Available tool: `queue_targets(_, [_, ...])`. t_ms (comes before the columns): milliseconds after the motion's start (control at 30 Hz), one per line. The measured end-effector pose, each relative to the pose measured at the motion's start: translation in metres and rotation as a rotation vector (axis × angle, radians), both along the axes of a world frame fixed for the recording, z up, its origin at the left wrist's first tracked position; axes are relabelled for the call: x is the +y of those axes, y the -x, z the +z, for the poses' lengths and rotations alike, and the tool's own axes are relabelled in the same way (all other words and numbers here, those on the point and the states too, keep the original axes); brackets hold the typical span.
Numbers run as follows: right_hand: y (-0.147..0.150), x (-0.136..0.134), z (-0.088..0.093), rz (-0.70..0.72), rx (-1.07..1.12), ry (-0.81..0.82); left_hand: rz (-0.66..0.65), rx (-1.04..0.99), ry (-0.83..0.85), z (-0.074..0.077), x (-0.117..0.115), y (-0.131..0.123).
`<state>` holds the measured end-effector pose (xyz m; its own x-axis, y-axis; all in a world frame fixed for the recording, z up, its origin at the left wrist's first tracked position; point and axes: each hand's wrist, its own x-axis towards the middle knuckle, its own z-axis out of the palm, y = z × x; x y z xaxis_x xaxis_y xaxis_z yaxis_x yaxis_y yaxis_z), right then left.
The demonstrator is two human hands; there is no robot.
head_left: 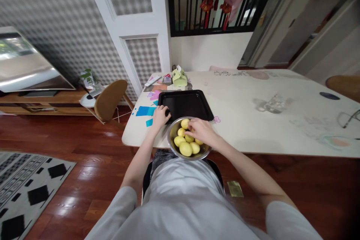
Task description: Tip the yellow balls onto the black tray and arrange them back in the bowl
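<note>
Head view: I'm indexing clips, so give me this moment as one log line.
left hand: at small dark object by black tray | right hand: in metal bowl among yellow produce, grasp unclear | tray: on table

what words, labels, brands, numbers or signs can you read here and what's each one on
No text can be read.
Remote: any marks are too small.
Green tissue box: too blurred.
Drawn marks on the table: cannot tell if they are writing.
Bowl and tray: no lettering visible.
</note>
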<state>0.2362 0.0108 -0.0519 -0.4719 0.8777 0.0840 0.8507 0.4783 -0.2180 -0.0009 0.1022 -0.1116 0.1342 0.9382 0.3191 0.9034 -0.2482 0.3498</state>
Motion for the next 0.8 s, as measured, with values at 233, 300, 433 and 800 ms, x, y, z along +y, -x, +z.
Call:
queue_targets(233, [0.019,-0.01,-0.002,-0.119,-0.165,-0.028,0.011,-0.065,-0.036,-0.012,0.0,0.004])
queue_targets(300, [0.02,-0.013,0.001,-0.148,-0.174,-0.021,0.003,-0.087,-0.037,-0.015,0.001,0.005])
queue_targets(433, [0.011,-0.017,0.02,-0.182,-0.08,0.067,-0.015,-0.125,-0.043,-0.017,0.002,0.006])
queue_targets(800, [0.039,0.093,0.019,-0.041,0.2,0.166,-0.085,-0.08,0.002,-0.013,-0.004,0.009])
